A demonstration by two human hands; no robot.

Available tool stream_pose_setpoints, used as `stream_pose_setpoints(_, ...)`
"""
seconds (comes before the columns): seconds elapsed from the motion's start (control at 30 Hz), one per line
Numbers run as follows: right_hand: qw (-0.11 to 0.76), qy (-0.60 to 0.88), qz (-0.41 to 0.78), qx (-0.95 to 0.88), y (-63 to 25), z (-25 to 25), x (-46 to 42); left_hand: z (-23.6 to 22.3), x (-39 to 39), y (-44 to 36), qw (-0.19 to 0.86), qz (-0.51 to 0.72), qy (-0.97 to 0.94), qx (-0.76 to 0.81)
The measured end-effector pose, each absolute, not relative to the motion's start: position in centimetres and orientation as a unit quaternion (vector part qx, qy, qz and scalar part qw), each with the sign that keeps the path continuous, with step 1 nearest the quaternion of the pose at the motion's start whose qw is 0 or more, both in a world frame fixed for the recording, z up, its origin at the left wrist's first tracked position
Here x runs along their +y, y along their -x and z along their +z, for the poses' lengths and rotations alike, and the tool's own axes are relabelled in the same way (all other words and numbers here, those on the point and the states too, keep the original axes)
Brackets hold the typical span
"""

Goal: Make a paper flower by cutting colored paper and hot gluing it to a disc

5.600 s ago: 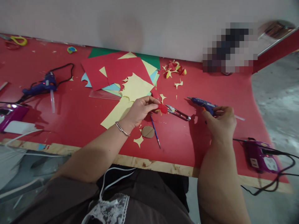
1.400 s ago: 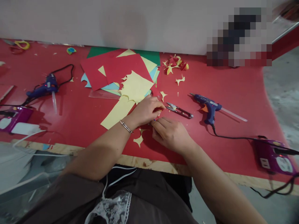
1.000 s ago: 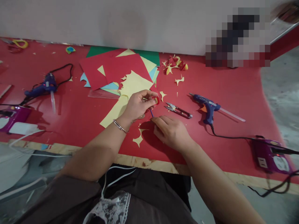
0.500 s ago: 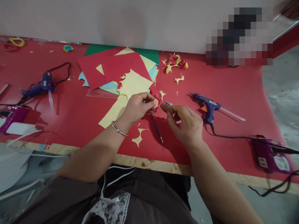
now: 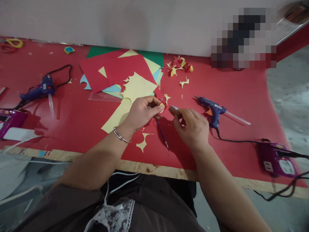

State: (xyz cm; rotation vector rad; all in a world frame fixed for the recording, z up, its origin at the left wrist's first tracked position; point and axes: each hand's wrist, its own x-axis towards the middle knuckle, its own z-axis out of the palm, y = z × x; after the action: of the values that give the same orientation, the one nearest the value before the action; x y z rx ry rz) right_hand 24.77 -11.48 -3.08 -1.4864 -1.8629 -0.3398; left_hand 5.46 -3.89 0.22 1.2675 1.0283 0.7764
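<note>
Red table (image 5: pixel 72 129) carries loose paper scraps and glue guns. Left hand (image 5: pixel 145 111) grips a small red and yellow paper piece (image 5: pixel 162 107) between thumb and fingers, above the table. Right hand (image 5: pixel 193 127) is pinched beside it; its contents are mostly hidden. Blue pen (image 5: pixel 162 133) lies below, between both hands.

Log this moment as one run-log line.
left hand: pinching red-and-yellow paper piece | right hand: at snips, hold unclear | slim blue tool: on red table | glue gun: right of both hands
</note>
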Motion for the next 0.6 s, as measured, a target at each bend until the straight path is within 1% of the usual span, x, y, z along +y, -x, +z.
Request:
stream_pose_setpoints(0.17,0.367,0.600,-0.098,-0.704,-24.76,-3.13,-11.48,0.18,-3.65,-5.34,0.649,0.361,-0.514,0.429)
stream_pose_setpoints(0.3,0.408,0.587,-0.086,-0.693,-24.80,-3.18,-11.53,-0.18,-3.29,-5.32,0.674,0.351,-0.493,0.424)
stream_pose_setpoints(0.43,0.434,0.590,-0.082,-0.676,-25.09,-3.13,-11.65,-0.33,-3.09,-5.42,0.671,0.346,-0.496,0.430)
stream_pose_setpoints(0.6,0.417,0.612,-0.056,-0.670,-25.36,-2.70,-11.93,-0.23,-3.01,-5.22,0.668,0.327,-0.510,0.432)
